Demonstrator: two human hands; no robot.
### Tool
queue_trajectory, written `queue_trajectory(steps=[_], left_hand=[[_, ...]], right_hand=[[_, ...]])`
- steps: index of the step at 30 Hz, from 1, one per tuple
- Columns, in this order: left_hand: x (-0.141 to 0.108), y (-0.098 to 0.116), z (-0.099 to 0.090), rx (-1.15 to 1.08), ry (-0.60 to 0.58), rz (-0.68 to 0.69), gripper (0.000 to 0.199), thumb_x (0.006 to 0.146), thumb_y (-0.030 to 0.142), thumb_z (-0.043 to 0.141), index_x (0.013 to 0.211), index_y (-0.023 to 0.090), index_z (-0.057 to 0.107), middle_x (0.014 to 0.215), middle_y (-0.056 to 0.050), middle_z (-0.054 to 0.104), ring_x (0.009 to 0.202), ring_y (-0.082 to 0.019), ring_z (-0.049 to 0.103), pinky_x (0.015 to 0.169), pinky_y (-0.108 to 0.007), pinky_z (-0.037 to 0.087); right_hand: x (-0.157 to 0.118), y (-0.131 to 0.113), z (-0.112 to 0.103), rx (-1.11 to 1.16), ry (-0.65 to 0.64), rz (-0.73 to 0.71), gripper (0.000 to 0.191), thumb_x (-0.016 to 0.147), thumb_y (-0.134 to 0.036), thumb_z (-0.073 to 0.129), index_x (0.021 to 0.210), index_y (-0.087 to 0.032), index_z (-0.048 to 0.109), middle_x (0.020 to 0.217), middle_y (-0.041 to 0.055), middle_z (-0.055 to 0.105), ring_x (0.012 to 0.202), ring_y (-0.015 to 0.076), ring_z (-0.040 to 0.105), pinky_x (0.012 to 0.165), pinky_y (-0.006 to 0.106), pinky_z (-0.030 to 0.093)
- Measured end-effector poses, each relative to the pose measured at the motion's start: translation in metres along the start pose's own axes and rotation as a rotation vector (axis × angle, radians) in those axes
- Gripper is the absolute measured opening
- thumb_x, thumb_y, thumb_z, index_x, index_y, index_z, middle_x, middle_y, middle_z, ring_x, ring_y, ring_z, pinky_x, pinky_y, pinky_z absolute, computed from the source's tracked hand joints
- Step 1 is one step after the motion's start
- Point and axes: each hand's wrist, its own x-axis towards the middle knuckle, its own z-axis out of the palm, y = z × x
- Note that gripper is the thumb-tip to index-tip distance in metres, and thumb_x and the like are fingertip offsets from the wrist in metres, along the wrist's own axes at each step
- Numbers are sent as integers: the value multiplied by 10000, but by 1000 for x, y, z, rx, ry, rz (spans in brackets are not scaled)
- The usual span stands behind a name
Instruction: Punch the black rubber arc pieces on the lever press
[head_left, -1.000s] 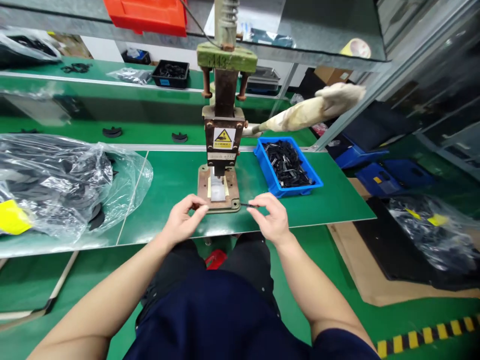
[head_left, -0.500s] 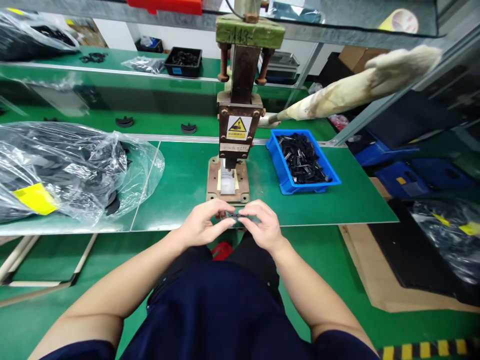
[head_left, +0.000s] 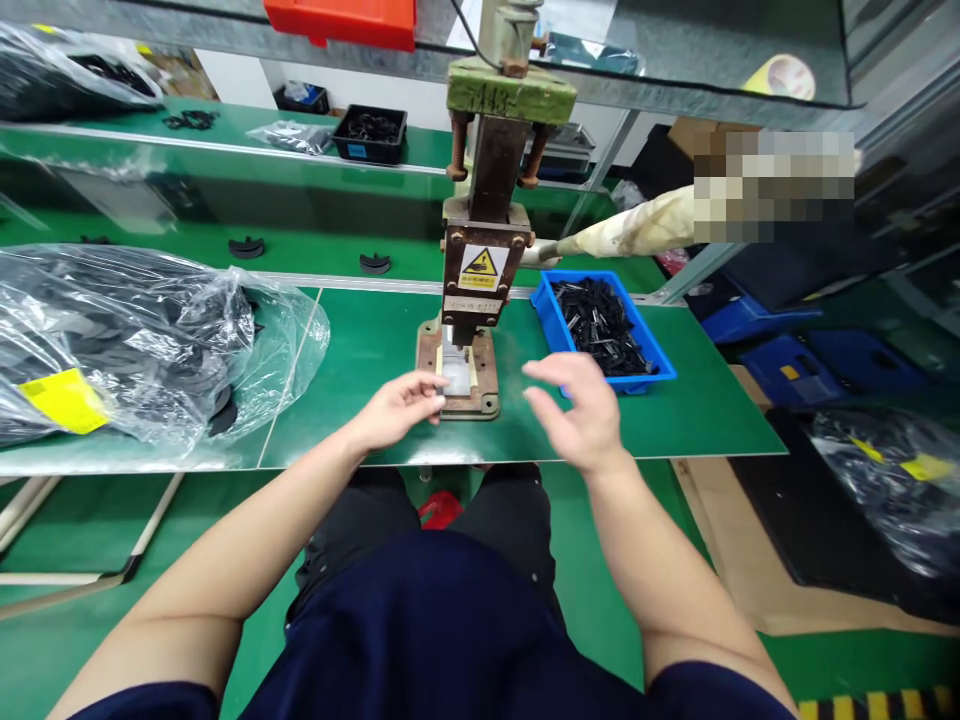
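Note:
At the front left corner of the press base [head_left: 487,403], my left hand [head_left: 400,408] pinches a small dark part [head_left: 441,391] between thumb and fingertips. My right hand [head_left: 579,408] is raised over the green table to the right of the press, thumb and fingers apart and nothing between them. The press [head_left: 487,235] stands upright with a yellow warning label on its front, above a pale metal block [head_left: 455,372]. Behind my right hand sits a blue bin [head_left: 547,310] full of black parts [head_left: 604,325].
A clear plastic bag [head_left: 127,340] of dark curved parts lies on the left of the table [head_left: 375,320]. The press's wrapped lever [head_left: 637,225] reaches out to the right above the bin. Two dark curved pieces lie behind the table's back rail.
My hands have parted. The left hand moved slightly up and left with the small part, while the right hand let go, opened and moved right and up. The view shifted slightly.

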Motion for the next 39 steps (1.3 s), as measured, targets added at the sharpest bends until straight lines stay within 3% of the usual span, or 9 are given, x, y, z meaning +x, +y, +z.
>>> queue_trajectory(steps=[3, 5, 11, 15, 19, 24, 29, 34, 39], left_hand=[[34, -10, -19, 155, 259, 125, 340, 847, 457, 830, 1002, 183, 702, 839, -34, 720, 739, -173, 703, 752, -318, 594], [54, -17, -28, 341, 321, 179, 270, 881, 446, 788, 950, 196, 710, 871, -39, 753, 771, -177, 700, 777, -320, 591], [79, -17, -32, 912, 174, 386, 159, 975, 319, 668, 988, 221, 793, 1047, -62, 803, 975, -229, 729, 952, -370, 570], [80, -8, -29, 1034, 70, 472, 199, 1007, 268, 615, 1038, 216, 805, 1116, -72, 803, 1107, -253, 714, 1038, -394, 543], [81, -5, -28, 1022, 43, 476, 205, 1014, 253, 611, 1050, 214, 808, 1108, -72, 804, 1111, -240, 723, 1041, -383, 548], [84, -9, -26, 979, 69, 470, 178, 1009, 257, 625, 1008, 201, 794, 1077, -81, 804, 1080, -234, 731, 1034, -387, 552], [72, -3, -28, 974, 39, 473, 205, 1029, 275, 595, 1109, 202, 769, 1163, -79, 798, 1153, -232, 710, 1081, -401, 529], [35, 5, -92, 1143, 242, 277, 285, 1043, 356, 554, 1214, 209, 729, 1260, -101, 759, 1232, -269, 668, 1127, -433, 502], [-10, 15, -192, 1393, 467, -290, 303, 1024, 321, 485, 1150, 161, 708, 1195, -185, 752, 1161, -319, 698, 1019, -419, 531]], right_hand=[[51, 10, -40, 4, 370, -9, 330, 976, -453, 669, 1239, -254, 697, 1161, 64, 679, 1128, 223, 680, 1041, 481, 578], [88, 9, -58, 158, 474, -152, 484, 950, -575, 673, 1314, -257, 638, 1188, 61, 654, 1086, 212, 699, 961, 447, 611], [150, -26, -55, 439, 269, -250, 530, 948, -698, 608, 1177, -221, 629, 1067, 30, 624, 988, 166, 703, 972, 431, 630], [138, -42, -33, 399, 295, -175, 403, 934, -604, 692, 902, -221, 574, 833, -35, 562, 770, 101, 620, 860, 375, 633], [94, -45, -13, 390, 361, -210, 338, 905, -407, 747, 717, -228, 530, 713, -43, 558, 744, 133, 611, 889, 448, 614], [35, -30, 10, 217, 314, -212, 201, 848, -296, 747, 725, -262, 591, 732, -48, 631, 890, 188, 679, 1139, 622, 544], [17, -18, 17, 187, 322, -206, 160, 817, -285, 751, 726, -269, 620, 763, -42, 672, 948, 203, 708, 1191, 637, 520], [20, -12, 13, 180, 304, -237, 86, 754, -264, 770, 756, -275, 685, 766, -32, 701, 960, 239, 740, 1185, 642, 531], [20, -12, 13, 152, 313, -221, 36, 742, -285, 761, 751, -284, 726, 777, -16, 725, 976, 289, 770, 1183, 688, 529]])
